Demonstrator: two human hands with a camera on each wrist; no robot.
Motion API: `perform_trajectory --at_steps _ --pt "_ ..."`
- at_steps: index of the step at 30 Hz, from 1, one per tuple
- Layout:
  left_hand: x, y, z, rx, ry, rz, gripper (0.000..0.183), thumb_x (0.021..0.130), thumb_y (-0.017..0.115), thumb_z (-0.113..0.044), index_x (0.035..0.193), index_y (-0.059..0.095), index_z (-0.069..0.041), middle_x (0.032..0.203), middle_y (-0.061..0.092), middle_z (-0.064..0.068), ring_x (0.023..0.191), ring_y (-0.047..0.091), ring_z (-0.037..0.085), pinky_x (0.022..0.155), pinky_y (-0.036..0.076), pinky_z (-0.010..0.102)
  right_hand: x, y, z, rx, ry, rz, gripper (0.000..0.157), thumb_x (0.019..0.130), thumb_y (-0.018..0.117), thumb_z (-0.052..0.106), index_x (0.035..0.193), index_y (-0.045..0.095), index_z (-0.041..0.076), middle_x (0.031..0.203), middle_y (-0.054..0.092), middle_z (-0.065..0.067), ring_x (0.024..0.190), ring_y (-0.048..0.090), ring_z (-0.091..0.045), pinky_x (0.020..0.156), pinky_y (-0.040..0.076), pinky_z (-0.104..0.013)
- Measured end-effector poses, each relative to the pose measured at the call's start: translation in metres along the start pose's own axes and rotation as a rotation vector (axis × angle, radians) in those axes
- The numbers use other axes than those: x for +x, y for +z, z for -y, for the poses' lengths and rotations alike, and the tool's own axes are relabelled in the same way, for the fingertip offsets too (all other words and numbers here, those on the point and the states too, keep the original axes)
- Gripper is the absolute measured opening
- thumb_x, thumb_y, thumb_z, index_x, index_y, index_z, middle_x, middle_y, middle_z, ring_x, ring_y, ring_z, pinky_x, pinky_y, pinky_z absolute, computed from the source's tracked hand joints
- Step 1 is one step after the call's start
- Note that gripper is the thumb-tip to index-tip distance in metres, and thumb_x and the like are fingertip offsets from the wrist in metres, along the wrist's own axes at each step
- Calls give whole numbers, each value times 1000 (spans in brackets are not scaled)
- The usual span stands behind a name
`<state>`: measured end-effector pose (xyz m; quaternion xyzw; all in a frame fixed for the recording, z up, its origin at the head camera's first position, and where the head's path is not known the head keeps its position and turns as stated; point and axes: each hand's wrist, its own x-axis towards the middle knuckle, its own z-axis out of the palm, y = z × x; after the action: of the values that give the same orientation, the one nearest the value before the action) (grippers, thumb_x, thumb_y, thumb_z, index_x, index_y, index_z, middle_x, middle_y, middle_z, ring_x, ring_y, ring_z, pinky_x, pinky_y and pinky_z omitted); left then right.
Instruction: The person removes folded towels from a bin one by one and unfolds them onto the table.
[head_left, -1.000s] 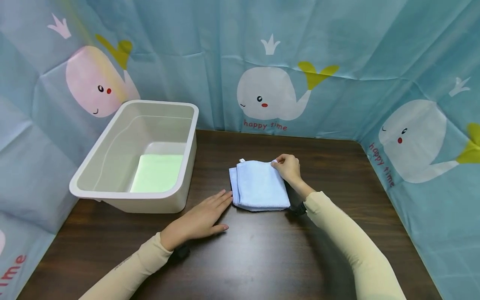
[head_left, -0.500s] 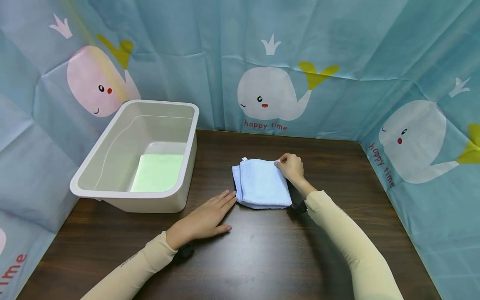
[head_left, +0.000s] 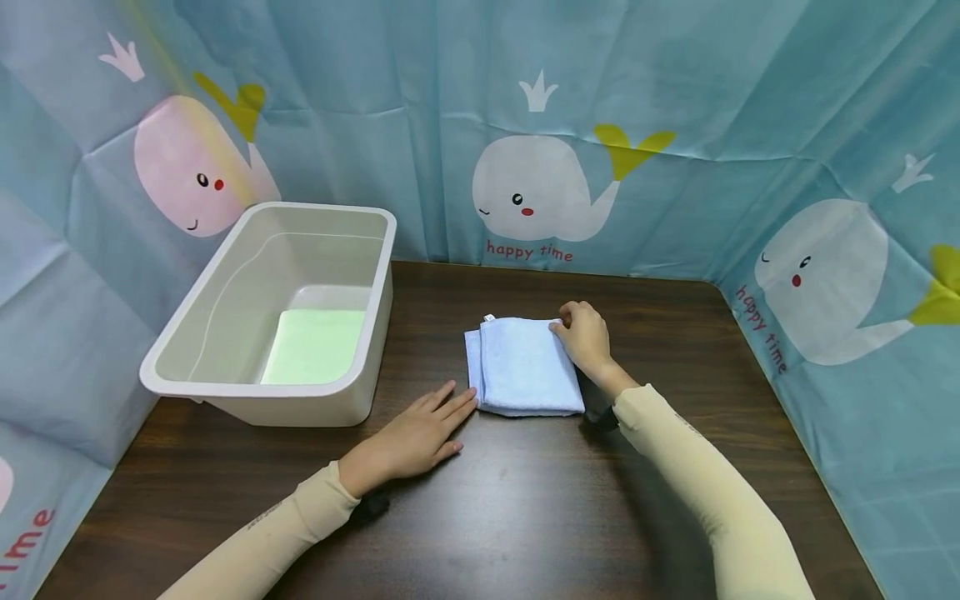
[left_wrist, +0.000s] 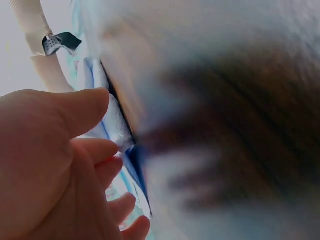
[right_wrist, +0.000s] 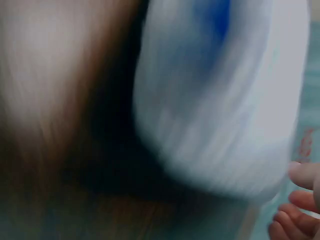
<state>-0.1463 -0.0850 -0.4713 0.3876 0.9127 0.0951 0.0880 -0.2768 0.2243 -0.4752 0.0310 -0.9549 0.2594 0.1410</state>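
You in a curtained-off tabletop booth, your dark wood-grain table (head_left: pixel 510 517), blue whale-print curtain (head_left: pixel 427 67) behind the table and along its left and right sides, wider room hidden

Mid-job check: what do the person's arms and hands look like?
The left sleeve and right sleeve are pale cream, each with a small dark marking. The left hand and right hand are gloveless; a dark device sits by each wrist.

A light grey tub (head_left: pixel 232 312) sits left of frame on the dark surface (head_left: pixel 517 508), a pale green piece (head_left: pixel 315 346) inside; whale-print blue sheeting (head_left: pixel 360 150) fills the top.
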Motion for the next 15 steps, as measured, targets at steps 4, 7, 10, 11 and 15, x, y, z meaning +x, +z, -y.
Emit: perform_trajectory --at_steps 4,7,10,11,15 --pt "1 4 -1 18 -4 3 64 97 48 -38 151 22 -15 160 20 2 148 17 33 116 27 50 -14 -5 26 54 -122 -21 28 83 72 24 104 69 5 91 65 -11 83 60 -25 74 49 -39" --pt "1 5 -3 15 -1 -4 64 96 49 -37 150 25 -13 158 25 4 146 20 35 115 28 51 -31 -5 49 126 -205 32 29 83 72 30 102 71 9 90 68 -8 83 64 -23 74 52 -36" --pt "1 5 -4 19 -6 -3 63 96 50 -37 150 27 -13 157 27 5 146 22 36 115 28 52 -49 -2 67 169 -278 103 32 82 71 37 102 72 11 89 71 -3 81 64 -18 73 53 -33" --pt "1 5 -4 19 -8 -1 63 96 49 -38 150 27 -13 157 27 5 146 22 36 114 29 52 -56 0 71 179 -298 128 34 82 70 38 103 72 11 90 71 -3 83 64 -17 74 53 -32" --pt "3 6 -7 30 -20 10 63 97 47 -40 150 26 -13 158 27 5 146 22 35 115 28 52 -77 7 78 138 -372 191 39 79 72 41 104 73 11 95 71 0 88 63 -13 78 53 -32"
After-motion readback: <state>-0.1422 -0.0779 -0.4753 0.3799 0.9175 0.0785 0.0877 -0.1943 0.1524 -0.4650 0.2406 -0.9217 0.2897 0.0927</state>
